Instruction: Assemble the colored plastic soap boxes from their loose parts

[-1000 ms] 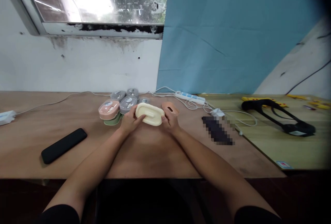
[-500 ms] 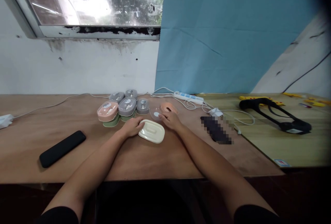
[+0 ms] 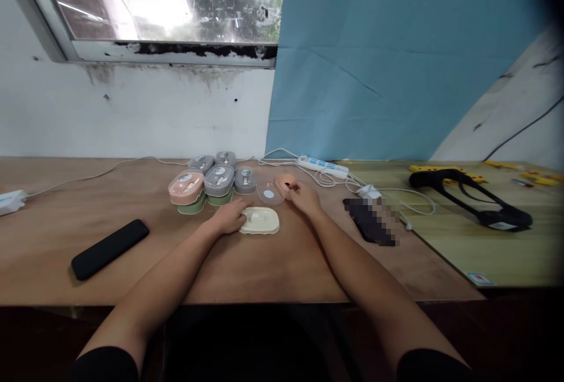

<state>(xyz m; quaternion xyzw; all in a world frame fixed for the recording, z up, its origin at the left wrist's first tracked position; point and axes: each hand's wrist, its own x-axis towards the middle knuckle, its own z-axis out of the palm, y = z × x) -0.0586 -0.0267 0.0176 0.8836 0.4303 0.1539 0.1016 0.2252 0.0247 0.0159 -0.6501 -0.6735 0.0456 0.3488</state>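
Brought the cream, rounded-rectangular plastic piece (image 3: 261,221) down from a raised two-handed hold to the brown wooden tabletop (image 3: 247,273), nearer the front than the clear, rounded plastic lid with a round white label (image 3: 268,194). Kept the left hand (image 3: 230,215) at its left end, with fingers loosely bent and tips touching the rim; could not tell whether actually gripping it. Took the right hand (image 3: 305,198) off it altogether and across to the peach-coloured, rounded plastic piece with a dark slot (image 3: 282,184), just right of the clear lid. Drew the right thumb and fingertips close together beside the slot; could not tell whether pinching or merely touching. Seemingly shifted from handling one piece with both hands to attending to two at once, with only the left hand to steady the cream one. Opened to view, too, the small grey, clear-topped plastic container (image 3: 245,180), partly hidden a second earlier. Left untouched, farther left, the peach, clear-topped plastic container (image 3: 187,187) above a green one (image 3: 192,206).
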